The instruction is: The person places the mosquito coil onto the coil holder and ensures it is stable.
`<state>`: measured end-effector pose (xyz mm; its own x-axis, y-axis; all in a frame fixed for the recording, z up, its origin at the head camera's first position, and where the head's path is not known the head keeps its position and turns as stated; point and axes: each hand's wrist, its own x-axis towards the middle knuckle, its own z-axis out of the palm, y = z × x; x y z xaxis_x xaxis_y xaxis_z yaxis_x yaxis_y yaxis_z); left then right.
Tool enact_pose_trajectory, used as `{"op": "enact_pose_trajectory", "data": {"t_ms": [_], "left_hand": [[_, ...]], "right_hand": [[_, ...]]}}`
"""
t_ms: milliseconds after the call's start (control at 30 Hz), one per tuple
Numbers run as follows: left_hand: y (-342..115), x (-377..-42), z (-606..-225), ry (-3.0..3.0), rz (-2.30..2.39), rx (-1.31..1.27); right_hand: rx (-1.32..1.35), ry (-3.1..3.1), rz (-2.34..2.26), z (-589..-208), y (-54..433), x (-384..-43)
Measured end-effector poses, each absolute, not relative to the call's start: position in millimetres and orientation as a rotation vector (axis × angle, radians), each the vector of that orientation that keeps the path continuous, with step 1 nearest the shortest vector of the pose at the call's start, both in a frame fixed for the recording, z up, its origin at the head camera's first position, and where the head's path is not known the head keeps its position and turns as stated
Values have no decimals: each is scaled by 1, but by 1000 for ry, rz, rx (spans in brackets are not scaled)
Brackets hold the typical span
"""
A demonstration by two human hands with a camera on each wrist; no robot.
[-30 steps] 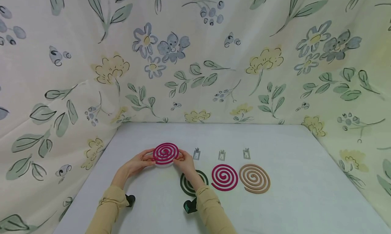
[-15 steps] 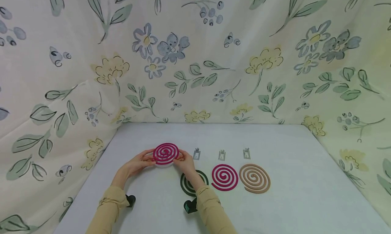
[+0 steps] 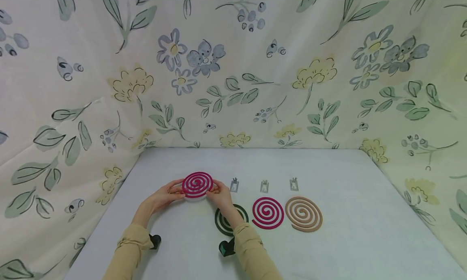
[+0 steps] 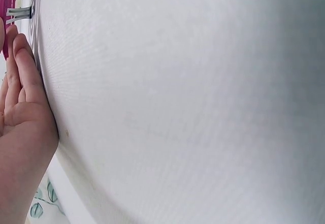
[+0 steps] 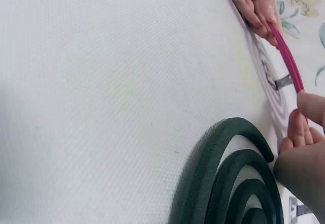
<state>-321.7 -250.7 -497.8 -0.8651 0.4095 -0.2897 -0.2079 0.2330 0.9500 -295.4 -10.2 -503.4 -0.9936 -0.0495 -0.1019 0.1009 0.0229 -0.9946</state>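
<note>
A magenta mosquito coil (image 3: 197,184) is held level above the white table by both hands. My left hand (image 3: 162,197) pinches its left edge between thumb and fingers, and my right hand (image 3: 221,197) pinches the right edge the same way. Beneath the coil, a small metal coil stand (image 5: 283,82) rises from the table in the right wrist view, its top at the coil. Whether the coil is fixed on it, I cannot tell. Close under my right wrist lies a dark green coil (image 5: 202,178), partly hidden by that arm in the head view.
To the right lie another magenta coil (image 3: 267,211) and a tan coil (image 3: 302,212). Behind them, three flat metal stands form a row: a left one (image 3: 234,185), a middle one (image 3: 264,186) and a right one (image 3: 294,184). A floral curtain (image 3: 233,69) hangs behind the table.
</note>
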Motion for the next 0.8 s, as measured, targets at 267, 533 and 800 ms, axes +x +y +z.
{"op": "enact_pose_trajectory", "data": {"t_ms": [267, 533, 800], "left_hand": [[-250, -321, -496, 2041, 1655, 190], [-250, -321, -497, 2038, 1654, 184], [-250, -320, -495, 2033, 1670, 186]], "right_hand": [[59, 2166, -2127, -504, -11, -296], [61, 2175, -2121, -505, -11, -296], [68, 2191, -2110, -505, -12, -296]]}}
